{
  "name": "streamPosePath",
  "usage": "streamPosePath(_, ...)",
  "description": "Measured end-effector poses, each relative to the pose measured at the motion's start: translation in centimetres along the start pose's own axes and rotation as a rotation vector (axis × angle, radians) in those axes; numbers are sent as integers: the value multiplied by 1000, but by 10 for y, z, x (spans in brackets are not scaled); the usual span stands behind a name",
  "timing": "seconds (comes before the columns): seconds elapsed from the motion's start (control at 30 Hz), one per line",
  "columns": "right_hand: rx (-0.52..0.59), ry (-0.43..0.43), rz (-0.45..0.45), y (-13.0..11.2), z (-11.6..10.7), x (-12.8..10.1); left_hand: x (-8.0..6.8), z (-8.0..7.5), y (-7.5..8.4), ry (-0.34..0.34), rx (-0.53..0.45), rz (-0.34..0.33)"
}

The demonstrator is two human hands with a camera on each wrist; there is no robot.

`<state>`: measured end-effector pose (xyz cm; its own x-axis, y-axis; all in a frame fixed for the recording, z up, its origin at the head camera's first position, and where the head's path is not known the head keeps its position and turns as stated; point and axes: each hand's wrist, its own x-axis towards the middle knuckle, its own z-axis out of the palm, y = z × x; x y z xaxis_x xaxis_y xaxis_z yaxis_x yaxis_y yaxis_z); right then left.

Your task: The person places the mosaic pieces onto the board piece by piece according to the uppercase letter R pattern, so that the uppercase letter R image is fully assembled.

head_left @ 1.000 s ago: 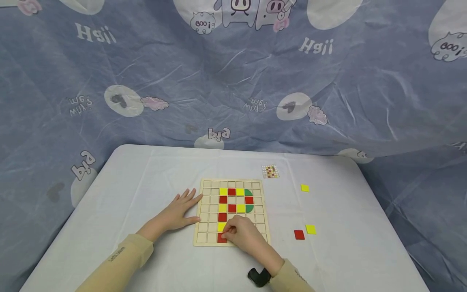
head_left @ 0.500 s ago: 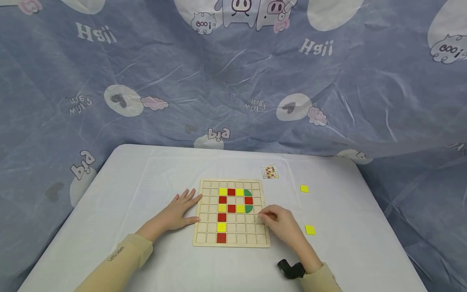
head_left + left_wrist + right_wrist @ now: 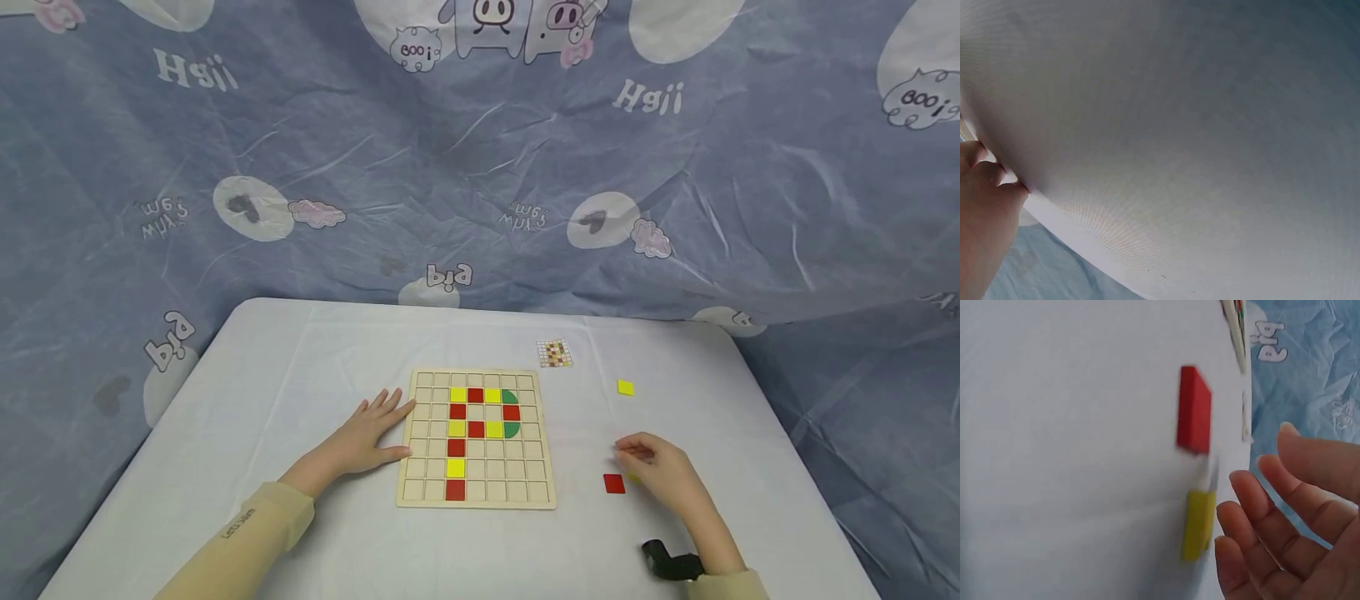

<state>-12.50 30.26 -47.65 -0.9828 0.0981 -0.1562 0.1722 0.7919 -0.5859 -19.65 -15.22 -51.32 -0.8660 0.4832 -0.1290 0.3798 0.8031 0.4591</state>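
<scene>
My left hand point(image 3: 366, 437) lies on the white cloth with fingers spread, fingertips and thumb at the left edge of the wooden grid board point(image 3: 517, 492). Red, yellow and green tiles fill some of its cells in a P-like shape. Right of the board, my right hand point(image 3: 662, 471) hovers over a yellow square tile point(image 3: 1199, 525), partly covering it in the head view. Its thumb and loosely bent fingers stand apart, holding nothing, in the right wrist view. A red square tile point(image 3: 614, 483) lies just left of that hand.
Another yellow tile point(image 3: 626, 387) lies farther back on the right. A small printed pattern card point(image 3: 555, 353) sits behind the board's right corner. A black strap-like device point(image 3: 670, 562) is at my right wrist. A patterned blue curtain point(image 3: 450, 150) hangs behind the table.
My right hand has moved from the board's bottom row rightward to above the loose tiles. The red tile, covered half a second ago, shows again. The left hand stays put.
</scene>
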Motion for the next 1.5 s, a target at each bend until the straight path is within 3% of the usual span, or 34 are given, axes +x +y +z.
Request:
streamPosePath(0.4,-36,-69,77,19,-9,2,0,2,-2,5,6,5)
streamPosePath(1.0,-36,-62,82,21,-6,7,-2,2,-1,13,12,13)
streamPosePath(1.23,43,16,51,1,0,10,-1,1,-1,6,16,10)
streamPosePath(1.5,167,14,-11,-44,31,15,0,1,-1,5,8,6)
